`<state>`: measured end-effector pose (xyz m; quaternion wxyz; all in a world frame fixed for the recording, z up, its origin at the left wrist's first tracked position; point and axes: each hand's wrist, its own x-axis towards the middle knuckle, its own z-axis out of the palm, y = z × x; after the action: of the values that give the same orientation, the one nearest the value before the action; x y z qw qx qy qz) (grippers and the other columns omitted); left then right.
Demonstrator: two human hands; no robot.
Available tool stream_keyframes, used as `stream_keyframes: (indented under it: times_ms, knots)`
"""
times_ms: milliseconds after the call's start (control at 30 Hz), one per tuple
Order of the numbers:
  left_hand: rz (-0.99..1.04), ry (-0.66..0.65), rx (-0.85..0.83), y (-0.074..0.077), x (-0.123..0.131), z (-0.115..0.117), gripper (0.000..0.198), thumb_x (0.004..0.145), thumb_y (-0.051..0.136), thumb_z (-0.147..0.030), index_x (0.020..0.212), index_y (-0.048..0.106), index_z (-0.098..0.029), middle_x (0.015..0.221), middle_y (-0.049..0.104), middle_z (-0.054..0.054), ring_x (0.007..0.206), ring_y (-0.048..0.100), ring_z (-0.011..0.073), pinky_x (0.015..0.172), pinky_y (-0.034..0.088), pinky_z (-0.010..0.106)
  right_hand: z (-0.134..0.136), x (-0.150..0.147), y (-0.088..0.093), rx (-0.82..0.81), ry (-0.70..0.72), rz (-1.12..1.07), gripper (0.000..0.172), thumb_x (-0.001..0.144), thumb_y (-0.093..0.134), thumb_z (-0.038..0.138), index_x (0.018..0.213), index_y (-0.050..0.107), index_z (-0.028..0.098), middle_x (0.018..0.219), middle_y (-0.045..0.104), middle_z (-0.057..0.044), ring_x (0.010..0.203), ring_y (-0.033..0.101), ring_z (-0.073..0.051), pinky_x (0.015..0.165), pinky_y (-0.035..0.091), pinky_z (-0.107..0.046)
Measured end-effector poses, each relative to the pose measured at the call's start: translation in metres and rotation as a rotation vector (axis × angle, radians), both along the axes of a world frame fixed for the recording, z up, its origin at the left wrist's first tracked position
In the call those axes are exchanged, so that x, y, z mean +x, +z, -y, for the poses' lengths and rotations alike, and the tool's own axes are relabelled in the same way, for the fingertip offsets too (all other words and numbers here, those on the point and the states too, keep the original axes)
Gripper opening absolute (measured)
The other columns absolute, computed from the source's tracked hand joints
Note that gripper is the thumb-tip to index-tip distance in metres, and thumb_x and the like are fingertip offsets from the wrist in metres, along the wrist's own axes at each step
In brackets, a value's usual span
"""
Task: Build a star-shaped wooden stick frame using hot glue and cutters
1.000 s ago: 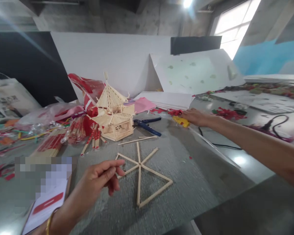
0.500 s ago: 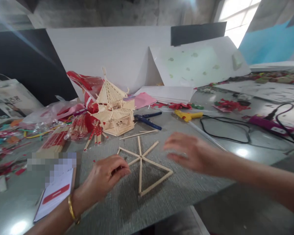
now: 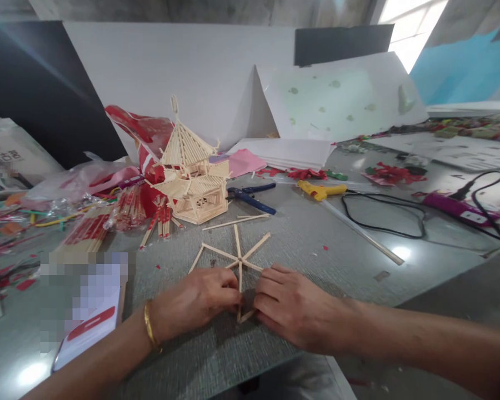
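Observation:
A flat frame of glued wooden sticks (image 3: 236, 253), spokes meeting at a hub, lies on the grey mat (image 3: 300, 239) near the table's front edge. My left hand (image 3: 198, 300) rests on its left part with the fingers curled onto the sticks. My right hand (image 3: 289, 303) covers its right part, fingers bent and pressed on the sticks. The two hands almost meet at the near spoke. A small stick-built pavilion (image 3: 189, 172) stands behind the frame.
Blue-handled pliers (image 3: 250, 199) and a yellow glue gun (image 3: 320, 191) with a black cord lie behind the frame. Red-wrapped stick bundles (image 3: 125, 214) and plastic bags crowd the left. A booklet (image 3: 87, 328) lies front left. White boards lean at the back.
My right hand has come back from the yellow glue gun, which stays on the table, and now lies on the stick frame. My left hand has closed onto the frame's left side.

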<state>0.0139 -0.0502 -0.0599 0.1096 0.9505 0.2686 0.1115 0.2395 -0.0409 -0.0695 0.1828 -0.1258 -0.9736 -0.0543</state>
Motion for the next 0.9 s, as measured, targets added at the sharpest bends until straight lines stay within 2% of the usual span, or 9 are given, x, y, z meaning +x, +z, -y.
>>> stream_keyframes:
  times_ms: [167, 433, 633, 900]
  knots:
    - [-0.003, 0.006, 0.075, -0.007, 0.0, 0.0, 0.014, 0.091, 0.05, -0.013, 0.087, 0.062, -0.019, 0.091, 0.062, 0.0, 0.082, 0.055, 0.0127, 0.072, 0.038, 0.022, 0.002, 0.001, -0.001, -0.018, -0.022, 0.017, 0.024, 0.092, 0.042, 0.021, 0.075, 0.058, 0.015, 0.075, 0.057, -0.005, 0.072, 0.047, -0.016, 0.07, 0.037, -0.033]
    - [0.024, 0.0, 0.237, -0.005, 0.004, 0.003, 0.028, 0.096, 0.038, -0.014, 0.081, 0.061, -0.018, 0.081, 0.061, 0.0, 0.072, 0.052, 0.0121, 0.064, 0.035, 0.022, -0.002, -0.003, 0.0, -0.077, 0.026, 0.038, 0.015, 0.084, 0.045, 0.016, 0.073, 0.056, 0.014, 0.078, 0.058, -0.006, 0.072, 0.047, -0.017, 0.069, 0.039, -0.032]
    - [0.018, 0.009, 0.25, -0.008, 0.004, 0.003, 0.028, 0.095, 0.039, -0.013, 0.081, 0.062, -0.018, 0.081, 0.06, 0.0, 0.071, 0.051, 0.0125, 0.064, 0.034, 0.023, -0.002, -0.005, -0.001, -0.063, 0.031, 0.045, 0.015, 0.082, 0.044, 0.014, 0.073, 0.056, 0.014, 0.079, 0.058, -0.007, 0.071, 0.045, -0.017, 0.07, 0.038, -0.033]
    - [-0.021, 0.041, 0.203, -0.002, 0.003, 0.011, 0.024, 0.093, 0.041, -0.012, 0.089, 0.063, -0.019, 0.085, 0.063, 0.002, 0.073, 0.056, 0.0134, 0.065, 0.038, 0.023, 0.002, 0.0, 0.008, 0.023, 0.05, 0.083, 0.014, 0.084, 0.047, 0.015, 0.078, 0.059, 0.013, 0.075, 0.057, -0.007, 0.07, 0.045, -0.017, 0.067, 0.038, -0.033]
